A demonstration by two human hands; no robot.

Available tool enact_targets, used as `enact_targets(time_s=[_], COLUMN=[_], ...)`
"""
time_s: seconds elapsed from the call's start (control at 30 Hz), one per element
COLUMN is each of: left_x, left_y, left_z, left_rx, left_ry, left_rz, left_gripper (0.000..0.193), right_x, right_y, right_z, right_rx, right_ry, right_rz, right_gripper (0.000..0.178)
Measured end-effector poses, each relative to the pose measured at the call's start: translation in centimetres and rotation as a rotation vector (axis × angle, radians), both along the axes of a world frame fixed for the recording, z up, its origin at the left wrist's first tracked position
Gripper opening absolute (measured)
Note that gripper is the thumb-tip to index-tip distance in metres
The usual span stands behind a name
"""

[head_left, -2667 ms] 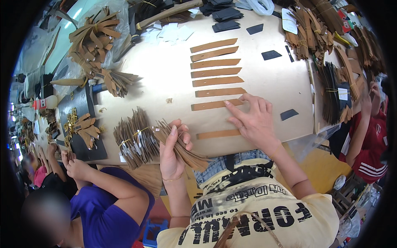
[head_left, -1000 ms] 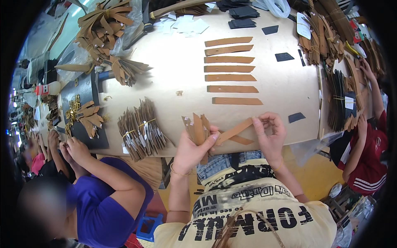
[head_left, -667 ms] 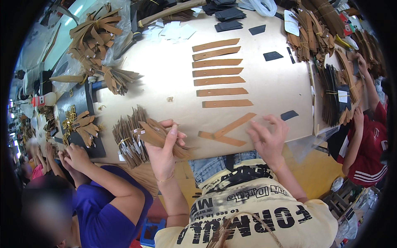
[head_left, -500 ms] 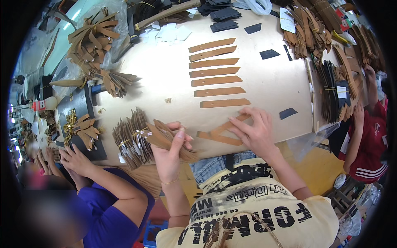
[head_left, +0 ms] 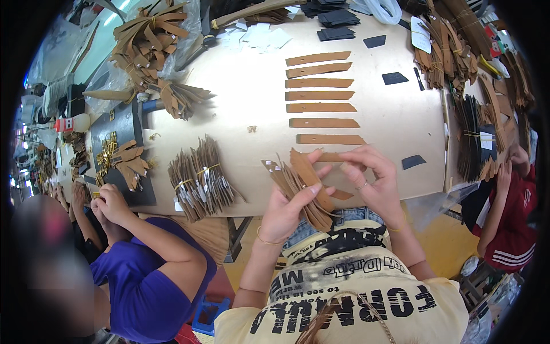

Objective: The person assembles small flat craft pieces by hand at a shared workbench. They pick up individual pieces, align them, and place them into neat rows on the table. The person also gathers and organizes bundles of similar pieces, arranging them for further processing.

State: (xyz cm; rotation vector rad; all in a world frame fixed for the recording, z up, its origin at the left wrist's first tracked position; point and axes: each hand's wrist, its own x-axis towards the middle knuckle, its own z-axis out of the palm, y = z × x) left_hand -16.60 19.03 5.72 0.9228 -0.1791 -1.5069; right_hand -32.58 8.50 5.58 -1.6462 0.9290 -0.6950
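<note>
Left hand (head_left: 285,209) clamps a fanned bundle of brown leather strips (head_left: 301,186) at the near table edge; right hand (head_left: 375,178) pinches one strip (head_left: 329,156) by its end, just beside the bundle; row of single strips (head_left: 322,94) laid flat beyond on the table (head_left: 252,97); tied strip bundles (head_left: 197,178) to the left.

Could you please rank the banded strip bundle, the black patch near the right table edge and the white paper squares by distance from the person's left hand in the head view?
From the left hand:
1. Banded strip bundle, just to its left at the near edge.
2. Black patch, off to the right.
3. White paper squares, at the table's far side.
</note>
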Motion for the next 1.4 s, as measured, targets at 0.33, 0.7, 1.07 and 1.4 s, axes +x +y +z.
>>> enact_targets(time_s=[0.33,0.7,1.07,1.4], left_x=[-0.5,-0.5,0.7,4.2], left_y=[0.1,0.4,1.1,2.5], left_z=[-0.1,0.5,0.0,0.9], left_rx=[-0.029,0.139,0.211,0.204], left_ry=[-0.286,-0.357,-0.404,-0.521], left_rz=[-0.169,-0.115,0.13,0.25], left_gripper=[0.053,0.013,0.016,0.016], right_x=[1.3,0.4,-1.6,-3.6], right_y=[-0.1,-0.8,-0.6,2.6], right_z=[1.9,1.1,0.0,-2.2], right_rx=[0.653,0.682,0.549,0.574], right_ry=[-0.244,-0.276,-0.145,-0.104], right_rz=[0.124,0.065,-0.118,-0.29], right_gripper=[0.015,0.012,0.018,0.014])
